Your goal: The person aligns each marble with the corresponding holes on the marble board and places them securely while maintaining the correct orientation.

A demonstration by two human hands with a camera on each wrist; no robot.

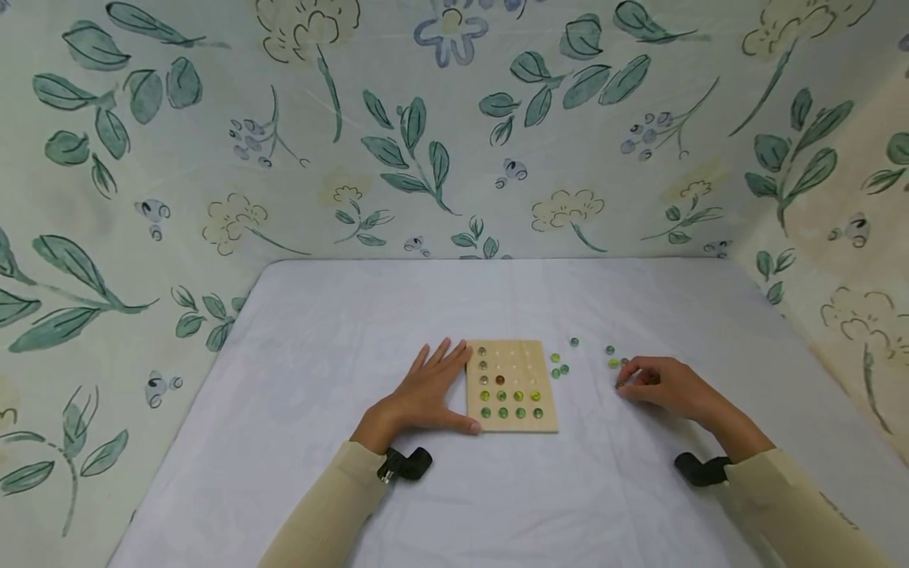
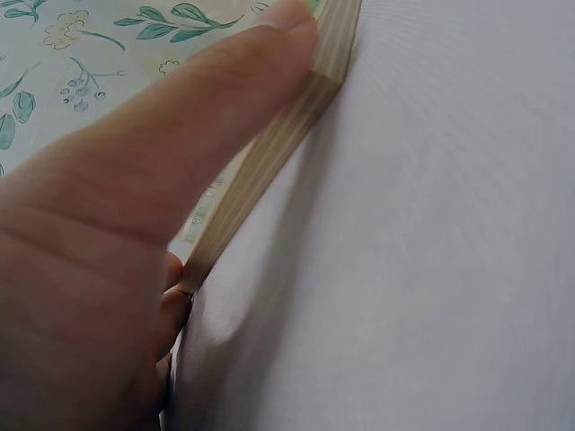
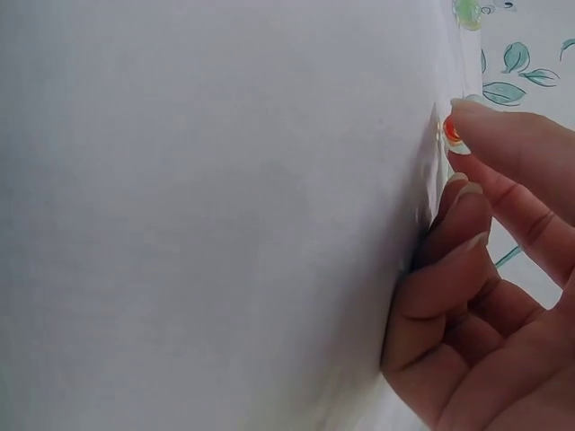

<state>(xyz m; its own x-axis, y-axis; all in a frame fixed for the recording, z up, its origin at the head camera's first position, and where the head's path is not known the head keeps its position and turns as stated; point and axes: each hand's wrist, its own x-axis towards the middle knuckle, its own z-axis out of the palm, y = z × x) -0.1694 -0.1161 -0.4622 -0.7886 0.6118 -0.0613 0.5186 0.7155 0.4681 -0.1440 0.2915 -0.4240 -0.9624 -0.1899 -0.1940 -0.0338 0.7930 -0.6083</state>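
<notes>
My left hand [image 1: 419, 398] is spread against the left side of a square wooden board [image 1: 547, 379], its fingertips at the far corner and its thumb at the near one. In the left wrist view the thumb [image 2: 225, 99] lies along the board's edge [image 2: 238, 197]. Glass marbles sit in the board: a near row of green ones [image 1: 521, 412], a yellow-green row [image 1: 518, 396] behind it, clear ones up the left column [image 1: 484, 365] and a dark red one [image 1: 500, 380]. Right of the board, thumb and forefinger of my right hand [image 1: 663, 386] pinch a clear marble with an orange-red swirl [image 3: 452, 133], low over the cloth.
Loose green and yellow-green marbles [image 1: 556, 373] lie just right of the board. Several more, among them a yellow-green marble [image 1: 614, 364], lie close to my right fingertips. A white cloth [image 1: 355, 315] covers the table, with patterned fabric [image 1: 454, 158] behind it.
</notes>
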